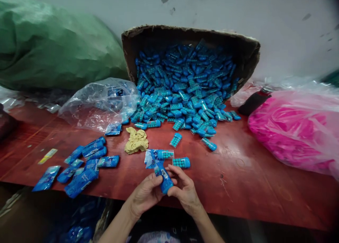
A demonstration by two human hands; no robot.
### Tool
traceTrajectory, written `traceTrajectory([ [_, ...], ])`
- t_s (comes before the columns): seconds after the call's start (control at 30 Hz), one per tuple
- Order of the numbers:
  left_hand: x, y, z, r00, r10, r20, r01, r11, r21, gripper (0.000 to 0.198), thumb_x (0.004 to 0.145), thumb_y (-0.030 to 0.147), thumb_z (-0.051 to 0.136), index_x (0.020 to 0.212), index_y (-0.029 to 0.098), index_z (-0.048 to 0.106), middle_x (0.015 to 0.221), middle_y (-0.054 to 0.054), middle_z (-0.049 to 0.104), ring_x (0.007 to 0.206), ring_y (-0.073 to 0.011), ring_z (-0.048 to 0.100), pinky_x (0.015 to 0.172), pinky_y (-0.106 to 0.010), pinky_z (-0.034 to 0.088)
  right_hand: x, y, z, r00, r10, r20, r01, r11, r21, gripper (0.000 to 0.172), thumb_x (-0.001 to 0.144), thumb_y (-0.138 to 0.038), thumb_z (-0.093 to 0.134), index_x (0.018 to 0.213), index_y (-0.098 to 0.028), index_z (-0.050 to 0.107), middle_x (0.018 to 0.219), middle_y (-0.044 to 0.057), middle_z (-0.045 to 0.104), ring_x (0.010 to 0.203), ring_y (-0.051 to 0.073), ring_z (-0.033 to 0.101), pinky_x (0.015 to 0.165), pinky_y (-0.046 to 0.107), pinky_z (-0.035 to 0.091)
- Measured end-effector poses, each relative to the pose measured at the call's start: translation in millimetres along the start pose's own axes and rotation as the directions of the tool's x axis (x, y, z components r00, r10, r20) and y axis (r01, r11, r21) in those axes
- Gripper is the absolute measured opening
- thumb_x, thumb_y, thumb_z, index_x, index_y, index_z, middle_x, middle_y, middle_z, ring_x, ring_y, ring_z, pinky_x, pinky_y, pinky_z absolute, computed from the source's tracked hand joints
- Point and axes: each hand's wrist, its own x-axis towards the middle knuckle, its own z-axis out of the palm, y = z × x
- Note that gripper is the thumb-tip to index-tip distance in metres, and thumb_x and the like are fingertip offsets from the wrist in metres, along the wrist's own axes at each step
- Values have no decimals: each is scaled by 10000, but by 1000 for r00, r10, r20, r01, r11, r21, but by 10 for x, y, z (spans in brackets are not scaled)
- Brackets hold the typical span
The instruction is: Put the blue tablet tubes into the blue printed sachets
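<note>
Near the table's front edge, a blue wrapped packet (164, 181) is held between both hands. My left hand (148, 190) grips it with thumb and fingers on its left side. The fingers of my right hand (184, 190) curl round its right side and lower end. Just beyond the hands lie a flat blue wrapper (152, 158), a clear tube of blue-green balls (166, 154) touching it, and a second tube with a blue cap (181, 162). Farther back rests one more tube (176, 140).
A cardboard box (190, 30) on its side spills many blue tubes. Wrapped packets (82, 179) and a crumpled yellow cloth (136, 140) lie left. Behind stand a clear bag (87, 105) and green sack (58, 49). Right are a pink bag (293, 126) and black bottle (254, 102).
</note>
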Motion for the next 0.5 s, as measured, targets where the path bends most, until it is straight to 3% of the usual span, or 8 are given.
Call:
traceTrajectory([
  [0.27, -27, -179, 242, 940, 102, -326, -116, 993, -23, 172, 683, 265, 663, 784, 127, 679, 706, -49, 696, 671, -141, 632, 688, -259, 497, -24, -8, 36, 997, -1, -82, -7, 995, -95, 436, 678, -421, 672, 1080, -265, 608, 971, 38, 626, 837, 198, 598, 723, 281, 496],
  [0.4, -14, -190, 309, 919, 122, -376, -138, 990, -18, 202, 689, 309, 652, 781, 130, 674, 715, -43, 691, 651, -126, 622, 676, -250, 497, -38, 70, 32, 990, -33, -137, 11, 988, -155, 369, 700, -325, 669, 1059, -259, 618, 966, 29, 638, 844, 190, 590, 773, 291, 475],
  [0.5, -17, -143, 314, 928, 102, -357, -113, 994, -11, 199, 716, 303, 625, 803, 130, 670, 718, -46, 688, 676, -138, 625, 714, -284, 496, -31, 102, 24, 992, 10, -128, -22, 996, -88, 373, 725, -249, 639, 1094, -264, 587, 1012, 27, 630, 900, 190, 584, 821, 310, 461],
])
